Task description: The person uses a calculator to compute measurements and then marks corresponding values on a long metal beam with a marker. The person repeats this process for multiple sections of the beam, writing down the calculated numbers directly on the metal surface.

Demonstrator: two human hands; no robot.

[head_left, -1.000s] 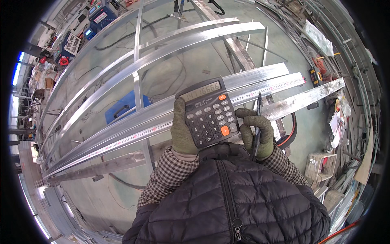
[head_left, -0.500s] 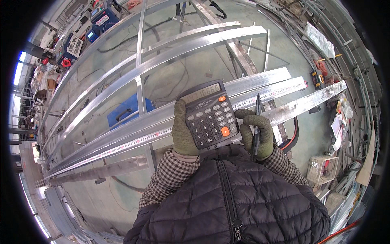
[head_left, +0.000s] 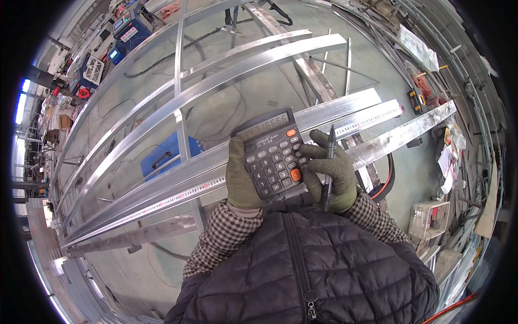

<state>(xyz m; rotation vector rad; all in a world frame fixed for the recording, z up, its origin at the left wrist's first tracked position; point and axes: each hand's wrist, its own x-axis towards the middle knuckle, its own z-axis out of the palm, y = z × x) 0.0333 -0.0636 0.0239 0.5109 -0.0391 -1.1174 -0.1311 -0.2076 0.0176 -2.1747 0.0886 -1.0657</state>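
Observation:
A dark calculator (head_left: 272, 162) with black and orange keys and a lit-grey display lies tilted in front of my chest. My left hand (head_left: 240, 175), in a green knit glove, grips its left edge, the fingers hidden beneath it. At the calculator's right edge is my gloved right hand (head_left: 331, 173), with a black pen (head_left: 328, 170) held upright between its fingers. Its bent fingertips reach the right-hand keys; whether one is pressed I cannot tell. Behind the calculator, a measuring tape (head_left: 172, 198) stretches along a long silvery metal profile (head_left: 334, 113).
Long metal bars (head_left: 259, 62) cross the area beyond my hands, over a metal frame. A blue panel (head_left: 170, 154) with a black handle lies lower at left. Blue machines (head_left: 132, 27) stand far left. To the right are a white plastic basket (head_left: 428, 220) and stacked metal scraps.
My right hand has moved left, closer to the calculator, its fingers stretching over the right-hand keys. The pen has shifted left with it. The left hand keeps its hold on the calculator.

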